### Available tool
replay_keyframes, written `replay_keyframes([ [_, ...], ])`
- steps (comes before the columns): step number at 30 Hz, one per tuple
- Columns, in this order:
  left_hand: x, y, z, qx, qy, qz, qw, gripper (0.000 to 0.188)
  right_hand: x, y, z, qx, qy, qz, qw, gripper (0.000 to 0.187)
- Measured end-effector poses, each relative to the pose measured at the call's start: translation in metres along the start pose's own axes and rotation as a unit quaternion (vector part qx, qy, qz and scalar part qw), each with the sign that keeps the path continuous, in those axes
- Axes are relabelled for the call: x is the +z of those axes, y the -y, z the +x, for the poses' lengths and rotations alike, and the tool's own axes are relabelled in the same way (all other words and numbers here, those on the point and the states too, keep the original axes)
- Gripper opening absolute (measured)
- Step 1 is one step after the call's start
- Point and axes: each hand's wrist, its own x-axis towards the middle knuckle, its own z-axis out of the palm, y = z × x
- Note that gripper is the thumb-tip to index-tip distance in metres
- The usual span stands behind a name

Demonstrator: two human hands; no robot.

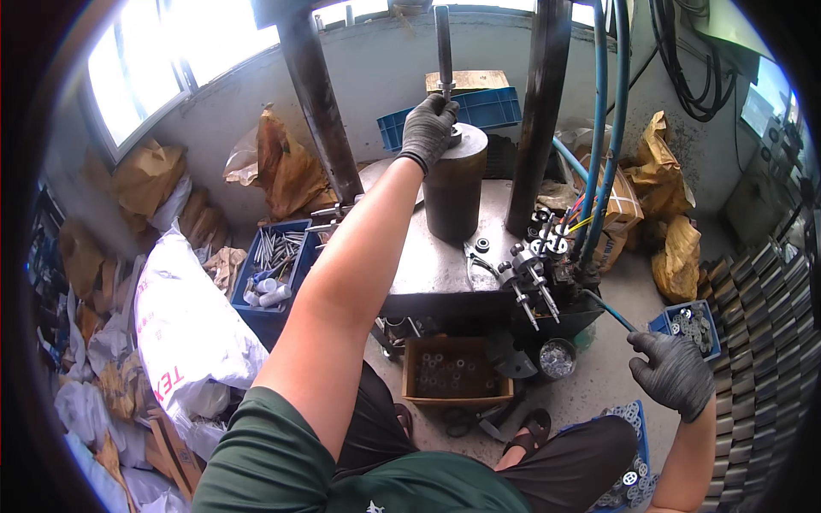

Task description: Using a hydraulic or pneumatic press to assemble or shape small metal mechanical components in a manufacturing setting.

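Observation:
My left hand (429, 128), in a grey glove, is at the top of an upright steel cylinder (455, 192). Its fingers are closed right below the press rod (443, 47); what they hold is hidden. A small metal ring shows on the cylinder top beside the glove. To the right, my gloved right hand (673, 369) is wrapped round the blue-green handle of a lever (609, 309), which runs from the valve block. Pliers (479, 265) and a small bearing-like ring (483, 244) lie on the metal press table (419, 256) in front of the cylinder.
Dark press columns (321, 103) flank the cylinder. Blue hoses (609, 154) drop to the valve levers (532, 278). A blue crate of metal pins (272, 248) stands left, and a wooden box of rings (453, 393) sits below. Stacked metal parts (753, 342) line the right side.

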Motion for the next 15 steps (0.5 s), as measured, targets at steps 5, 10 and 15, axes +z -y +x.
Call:
replay_keyframes([
  [5,0.003,0.007,0.001,-0.005,-0.003,-0.002,1.000,0.027,0.019,0.002,-0.020,0.013,0.024,0.000,1.000,0.039],
  [10,0.005,0.008,0.006,0.015,-0.015,0.011,1.000,0.028,0.046,0.003,-0.043,0.050,0.032,0.034,0.998,0.032],
  [15,0.002,-0.002,0.001,0.006,-0.017,0.028,0.999,0.027,0.060,0.006,-0.049,0.054,-0.023,0.018,0.998,0.019],
])
